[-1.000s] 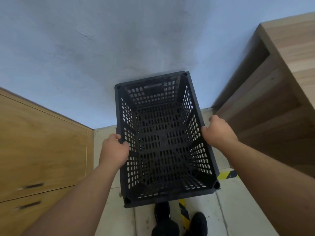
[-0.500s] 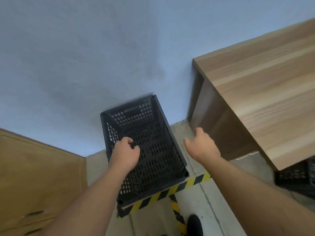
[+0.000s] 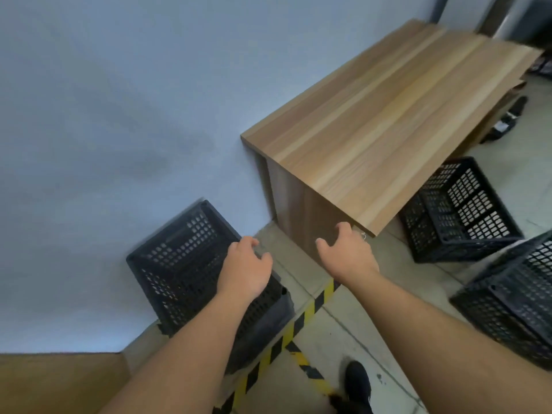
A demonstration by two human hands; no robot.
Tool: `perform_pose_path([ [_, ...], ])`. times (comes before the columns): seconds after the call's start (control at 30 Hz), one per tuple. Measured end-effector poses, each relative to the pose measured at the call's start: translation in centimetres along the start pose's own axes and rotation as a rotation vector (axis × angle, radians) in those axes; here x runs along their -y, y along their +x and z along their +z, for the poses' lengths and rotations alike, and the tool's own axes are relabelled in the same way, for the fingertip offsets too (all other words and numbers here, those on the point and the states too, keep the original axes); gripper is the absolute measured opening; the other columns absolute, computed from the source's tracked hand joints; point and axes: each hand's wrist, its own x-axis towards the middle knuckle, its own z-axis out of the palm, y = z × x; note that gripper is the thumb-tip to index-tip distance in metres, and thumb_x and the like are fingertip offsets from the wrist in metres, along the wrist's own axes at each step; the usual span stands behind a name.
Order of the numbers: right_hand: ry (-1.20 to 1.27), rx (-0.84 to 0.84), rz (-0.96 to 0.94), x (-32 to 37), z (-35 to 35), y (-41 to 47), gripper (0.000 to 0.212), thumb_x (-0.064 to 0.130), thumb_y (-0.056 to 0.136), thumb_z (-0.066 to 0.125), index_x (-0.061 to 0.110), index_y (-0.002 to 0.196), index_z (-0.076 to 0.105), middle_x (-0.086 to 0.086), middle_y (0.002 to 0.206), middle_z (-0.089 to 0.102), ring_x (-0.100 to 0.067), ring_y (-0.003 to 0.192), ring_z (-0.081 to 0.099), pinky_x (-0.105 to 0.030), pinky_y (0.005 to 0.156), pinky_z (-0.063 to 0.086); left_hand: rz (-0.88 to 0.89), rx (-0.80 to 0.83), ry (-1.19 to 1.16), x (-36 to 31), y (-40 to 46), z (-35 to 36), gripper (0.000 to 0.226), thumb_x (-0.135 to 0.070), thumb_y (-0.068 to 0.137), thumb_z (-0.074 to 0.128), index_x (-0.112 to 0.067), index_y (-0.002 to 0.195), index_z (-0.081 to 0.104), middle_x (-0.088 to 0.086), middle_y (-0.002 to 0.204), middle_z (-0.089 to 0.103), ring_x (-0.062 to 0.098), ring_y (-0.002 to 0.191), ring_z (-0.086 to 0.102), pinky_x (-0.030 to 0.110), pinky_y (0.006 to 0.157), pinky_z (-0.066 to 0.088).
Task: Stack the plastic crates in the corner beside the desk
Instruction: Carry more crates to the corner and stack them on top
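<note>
A black perforated plastic crate (image 3: 182,264) stands on the floor against the blue wall, in the corner left of the wooden desk (image 3: 388,121). My left hand (image 3: 246,271) hovers over the crate's right rim with fingers loosely curled and holds nothing. My right hand (image 3: 348,252) is spread in the air in front of the desk's side panel, also empty. Two more black crates are on the floor at the right: one (image 3: 461,210) partly under the desk edge, another (image 3: 513,297) nearer me at the frame's right edge.
Yellow-and-black hazard tape (image 3: 286,336) runs across the tiled floor beside the corner crate. A wooden cabinet (image 3: 59,383) fills the lower left. My black shoe (image 3: 357,383) shows at the bottom. Dark objects lie on the floor beyond the desk at far right.
Both hands have let go of the crate, which now rests in the corner. My view has swung right, bringing the desk top and two other crates into sight.
</note>
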Motion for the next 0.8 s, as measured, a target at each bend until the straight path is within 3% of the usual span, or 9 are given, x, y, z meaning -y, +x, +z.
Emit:
perform_pose_path([
  [0.1,0.071,-0.057,0.066,-2.5,-2.9,-1.3,0.066,0.055,0.094,0.046,0.02,0.149,0.035,-0.011,0.145,0.05,-0.036,0.128,0.05,-0.051,0.101,0.048,0.069,0.044,0.038,-3.2,-1.1,0.7,0.043,-0.041,0.103,0.053,-0.025,0.143,0.051,0.001,0.142,0.05,0.021,0.107,0.062,0.04,0.087,0.055],
  [0.23,0.123,-0.142,0.151,-6.7,-7.8,-2.4,0.063,0.053,0.095,0.046,0.02,0.147,0.037,-0.011,0.143,0.05,-0.037,0.129,0.048,-0.05,0.102,0.045,0.155,0.089,0.064,-8.8,-2.5,2.0,0.044,-0.042,0.102,0.053,-0.026,0.142,0.051,0.002,0.141,0.051,0.024,0.113,0.063,0.048,0.097,0.057],
  [0.4,0.185,-0.231,0.229,-13.0,-14.3,-3.3,0.063,0.051,0.096,0.045,0.019,0.149,0.034,-0.012,0.147,0.045,-0.038,0.131,0.044,-0.051,0.101,0.042,0.312,0.123,0.11,-17.4,-4.6,5.1,0.046,-0.039,0.103,0.053,-0.022,0.147,0.051,0.004,0.144,0.053,0.019,0.114,0.057,0.035,0.093,0.049],
  [0.57,0.202,-0.323,0.298,-20.4,-20.4,-4.5,0.061,0.052,0.095,0.046,0.021,0.146,0.037,-0.012,0.143,0.049,-0.039,0.128,0.047,-0.05,0.099,0.045,0.379,0.172,0.151,-25.6,-8.2,10.0,0.044,-0.038,0.102,0.052,-0.022,0.143,0.051,0.004,0.139,0.054,0.023,0.102,0.066,0.046,0.09,0.06],
  [0.8,0.27,-0.389,0.411,-31.3,-27.2,-6.6,0.061,0.055,0.091,0.045,0.022,0.142,0.041,-0.01,0.14,0.053,-0.037,0.125,0.052,-0.052,0.101,0.047,0.508,0.224,0.19,-35.7,-13.7,18.3,0.045,-0.042,0.099,0.053,-0.025,0.14,0.052,0.002,0.135,0.055,0.026,0.103,0.068,0.043,0.089,0.059],
])
